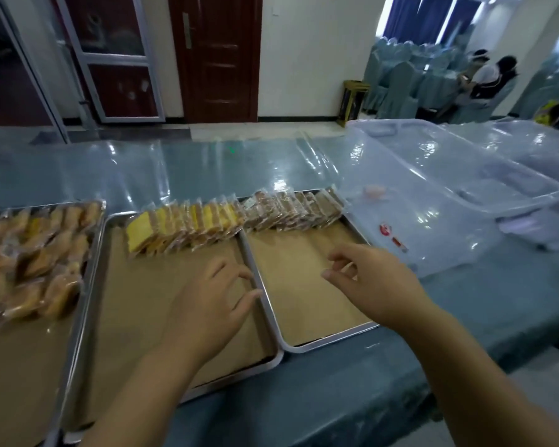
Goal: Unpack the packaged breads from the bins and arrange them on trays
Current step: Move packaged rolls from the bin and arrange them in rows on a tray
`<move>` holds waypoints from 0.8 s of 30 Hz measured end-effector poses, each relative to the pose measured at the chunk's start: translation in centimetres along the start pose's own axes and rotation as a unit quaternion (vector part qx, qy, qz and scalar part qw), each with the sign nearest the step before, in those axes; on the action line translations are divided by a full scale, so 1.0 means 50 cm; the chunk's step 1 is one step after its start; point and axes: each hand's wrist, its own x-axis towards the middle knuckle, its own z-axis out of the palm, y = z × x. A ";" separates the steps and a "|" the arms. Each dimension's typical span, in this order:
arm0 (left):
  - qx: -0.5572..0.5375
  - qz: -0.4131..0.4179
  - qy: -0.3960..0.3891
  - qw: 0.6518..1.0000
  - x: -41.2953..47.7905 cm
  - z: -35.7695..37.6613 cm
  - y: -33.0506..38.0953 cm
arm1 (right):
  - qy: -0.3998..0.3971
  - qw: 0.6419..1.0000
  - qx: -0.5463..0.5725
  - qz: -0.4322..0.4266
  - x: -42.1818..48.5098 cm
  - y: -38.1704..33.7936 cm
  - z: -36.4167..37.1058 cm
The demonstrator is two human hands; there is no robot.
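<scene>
Three metal trays lined with brown paper lie side by side. The left tray (91, 253) holds several wrapped golden breads (29, 253). A row of wrapped yellow slices (181, 227) leans along the back of the middle tray (265, 359). Darker wrapped slices (297, 208) line the back of the right tray (329, 340). My left hand (213, 304) hovers with spread fingers over the rim between the middle and right trays, holding nothing. My right hand (368, 279) hangs over the right tray with fingers loosely curled, empty. A clear plastic bin (433, 201) stands to the right.
The table (336, 398) has a teal cloth under shiny plastic film. A second clear bin (530, 150) stands at the far right. Behind the table are a wooden door, a glass door and seated people among covered chairs.
</scene>
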 end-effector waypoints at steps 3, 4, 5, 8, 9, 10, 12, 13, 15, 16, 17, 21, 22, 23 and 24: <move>0.001 0.019 -0.016 1.000 0.049 0.026 0.034 | 0.027 1.000 0.008 0.010 0.014 0.058 -0.052; 0.006 0.024 -0.022 0.999 0.070 0.036 0.044 | 0.035 0.999 0.008 0.011 0.023 0.077 -0.069; 0.011 0.032 -0.025 0.999 0.093 0.047 0.053 | 0.043 0.999 0.002 0.012 0.035 0.096 -0.085; 0.017 0.058 -0.021 0.998 0.172 0.088 0.082 | 0.064 0.998 -0.012 0.012 0.078 0.149 -0.131; 0.017 0.063 -0.023 0.998 0.200 0.102 0.092 | 0.074 0.997 -0.017 0.009 0.093 0.167 -0.145; 0.013 0.068 -0.028 0.997 0.229 0.118 0.101 | 0.082 0.996 -0.025 0.009 0.108 0.184 -0.160; -0.002 0.081 -0.036 0.996 0.286 0.151 0.118 | 0.090 0.995 -0.043 0.012 0.139 0.221 -0.188; -0.010 0.086 -0.038 0.996 0.314 0.167 0.128 | 0.093 0.994 -0.046 0.017 0.156 0.241 -0.203; -0.025 0.099 -0.042 0.994 0.366 0.198 0.151 | 0.103 0.993 -0.047 0.027 0.188 0.283 -0.231; -0.029 0.108 -0.044 0.993 0.392 0.213 0.162 | 0.109 0.992 -0.052 0.029 0.203 0.304 -0.244; -0.029 0.113 -0.046 0.992 0.415 0.228 0.172 | 0.115 0.991 -0.058 0.030 0.219 0.324 -0.256; -0.031 0.127 -0.055 0.990 0.507 0.286 0.207 | 0.122 0.990 -0.060 0.033 0.283 0.413 -0.293; -0.031 0.129 -0.060 0.989 0.529 0.300 0.216 | 0.114 0.991 -0.062 0.032 0.301 0.436 -0.299; -0.029 0.128 -0.065 0.989 0.552 0.315 0.224 | 0.103 0.992 -0.066 0.030 0.321 0.461 -0.304; -0.026 0.126 -0.068 0.989 0.575 0.330 0.231 | 0.091 0.993 -0.070 0.025 0.342 0.486 -0.307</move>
